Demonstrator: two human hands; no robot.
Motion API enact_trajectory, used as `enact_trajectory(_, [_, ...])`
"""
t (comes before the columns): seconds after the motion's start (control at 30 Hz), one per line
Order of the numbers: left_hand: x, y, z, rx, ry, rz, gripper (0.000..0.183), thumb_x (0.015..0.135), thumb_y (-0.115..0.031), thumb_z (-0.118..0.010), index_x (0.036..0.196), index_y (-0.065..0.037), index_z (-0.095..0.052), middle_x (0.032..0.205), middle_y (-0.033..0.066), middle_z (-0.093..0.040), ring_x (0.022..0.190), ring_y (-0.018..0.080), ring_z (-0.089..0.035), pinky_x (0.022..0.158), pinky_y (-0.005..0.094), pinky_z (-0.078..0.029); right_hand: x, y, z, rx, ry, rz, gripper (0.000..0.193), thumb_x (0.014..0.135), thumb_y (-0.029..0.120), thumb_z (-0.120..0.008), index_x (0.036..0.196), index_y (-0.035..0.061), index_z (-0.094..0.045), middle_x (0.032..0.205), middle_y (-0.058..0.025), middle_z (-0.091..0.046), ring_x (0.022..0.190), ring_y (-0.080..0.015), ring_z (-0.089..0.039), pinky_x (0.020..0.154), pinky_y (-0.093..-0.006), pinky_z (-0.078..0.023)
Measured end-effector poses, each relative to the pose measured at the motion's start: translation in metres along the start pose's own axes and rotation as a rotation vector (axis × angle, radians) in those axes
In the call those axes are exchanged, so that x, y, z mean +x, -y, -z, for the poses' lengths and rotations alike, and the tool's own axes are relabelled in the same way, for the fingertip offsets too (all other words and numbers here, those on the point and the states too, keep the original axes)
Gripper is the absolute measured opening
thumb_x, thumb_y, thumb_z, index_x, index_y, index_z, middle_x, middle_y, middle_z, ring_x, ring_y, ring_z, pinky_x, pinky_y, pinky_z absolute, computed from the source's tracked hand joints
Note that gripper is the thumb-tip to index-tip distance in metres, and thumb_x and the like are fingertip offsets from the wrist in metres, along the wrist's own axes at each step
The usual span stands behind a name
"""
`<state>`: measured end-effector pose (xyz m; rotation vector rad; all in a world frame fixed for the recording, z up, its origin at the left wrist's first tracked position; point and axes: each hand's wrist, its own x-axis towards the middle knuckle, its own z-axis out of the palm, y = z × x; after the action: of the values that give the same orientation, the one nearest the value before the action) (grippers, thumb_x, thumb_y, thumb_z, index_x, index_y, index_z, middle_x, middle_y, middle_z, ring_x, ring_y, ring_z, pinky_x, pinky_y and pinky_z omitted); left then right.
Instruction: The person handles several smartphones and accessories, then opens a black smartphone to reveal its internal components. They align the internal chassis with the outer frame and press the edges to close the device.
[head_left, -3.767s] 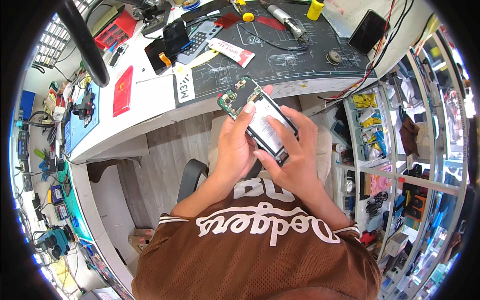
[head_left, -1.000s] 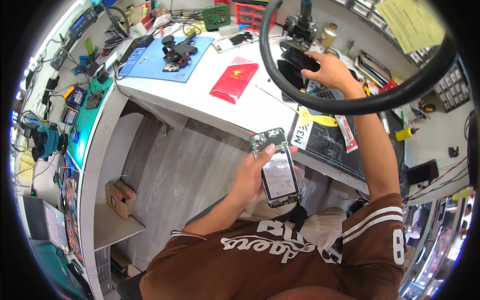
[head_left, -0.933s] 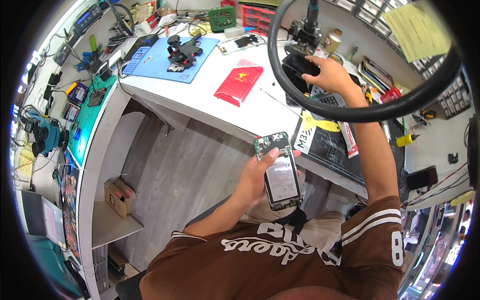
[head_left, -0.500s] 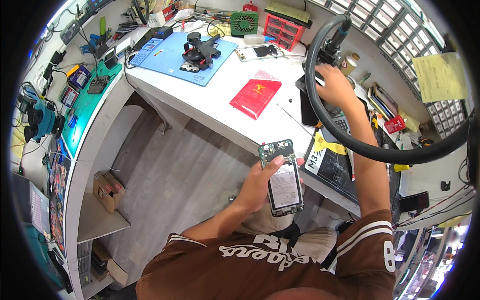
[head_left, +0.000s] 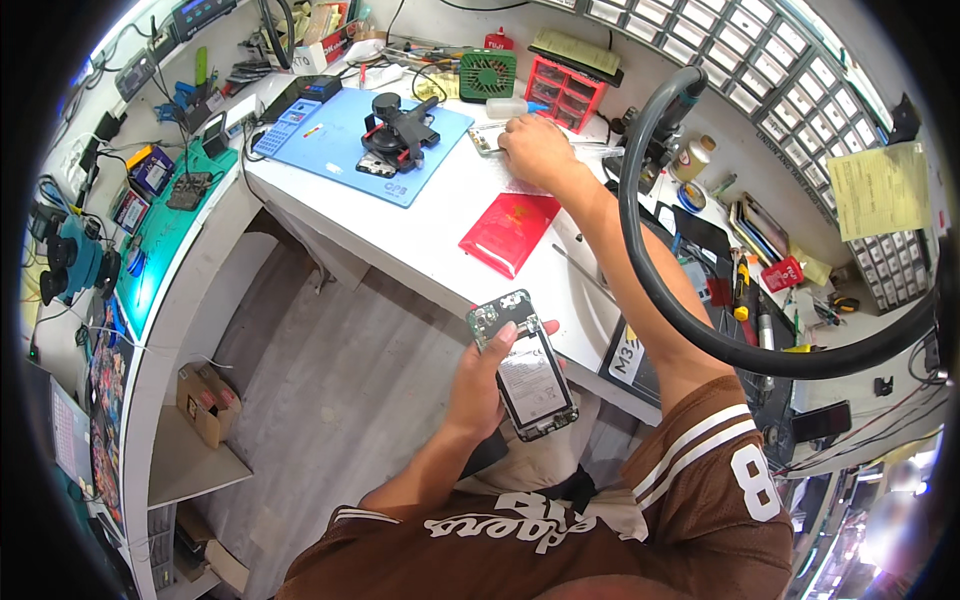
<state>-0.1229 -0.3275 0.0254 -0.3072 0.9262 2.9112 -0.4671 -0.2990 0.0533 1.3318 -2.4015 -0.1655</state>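
My left hand (head_left: 476,388) grips an opened phone (head_left: 535,385) above my lap. Its battery and green circuit board face up, and my thumb lies across the board's lower edge. My right hand (head_left: 540,152) reaches far over the white bench, fingers bent down around a pale phone frame (head_left: 484,141). Most of that frame and my fingertips are hidden by the hand. Below my right wrist lies a shiny red packet (head_left: 508,236). A thin metal tool (head_left: 583,268) lies to the right of the packet, close to my forearm.
A thick black hose (head_left: 655,250) arches over my right forearm. On a blue mat (head_left: 330,130) stands a black clamp-like holder (head_left: 402,135). A green fan (head_left: 488,75) and red drawer box (head_left: 562,92) line the back. Tools and a dark phone (head_left: 692,232) lie right of the hose.
My right hand has moved left, from beside the dark phone under the hose to the pale phone frame. My left hand has shifted a little left with the opened phone, which is now more tilted.
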Motion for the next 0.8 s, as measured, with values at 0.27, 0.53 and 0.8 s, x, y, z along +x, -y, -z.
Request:
enact_trajectory(0.27, [0.0,0.001,-0.001,-0.004,0.01,0.021,0.047,0.107,-0.037,-0.055,0.139,-0.003,-0.05,0.134,0.0232,-0.065,0.099,0.0325,-0.074,0.084,0.0462,-0.063,-0.056,-0.011,0.06,0.143,-0.287,0.238,0.022,0.089,0.012,-0.069,0.11,0.0084,-0.071,0.104,-0.0047,-0.069,0.097,-0.0259,-0.067,0.086,-0.0395,-0.055])
enact_trajectory(0.53, [-0.004,-0.009,-0.013,0.113,-0.02,-0.032,0.046,0.11,-0.033,-0.045,0.141,0.002,-0.049,0.137,0.0226,-0.064,0.095,0.0319,-0.074,0.079,0.0453,-0.064,-0.192,-0.006,0.106,0.227,-0.221,0.204,0.044,0.083,0.006,-0.077,0.125,0.0134,-0.066,0.109,-0.0045,-0.07,0.092,-0.0265,-0.071,0.08,-0.0377,-0.059])
enact_trajectory(0.8, [-0.011,0.014,-0.032,0.041,0.199,0.067,0.049,0.11,-0.032,-0.047,0.147,0.001,-0.045,0.144,0.0212,-0.059,0.099,0.0354,-0.074,0.082,0.0476,-0.065,-0.319,0.013,0.17,0.084,-0.207,0.216,0.035,0.085,0.011,-0.074,0.119,0.0118,-0.068,0.116,-0.0031,-0.067,0.093,-0.0217,-0.07,0.078,-0.0345,-0.059])
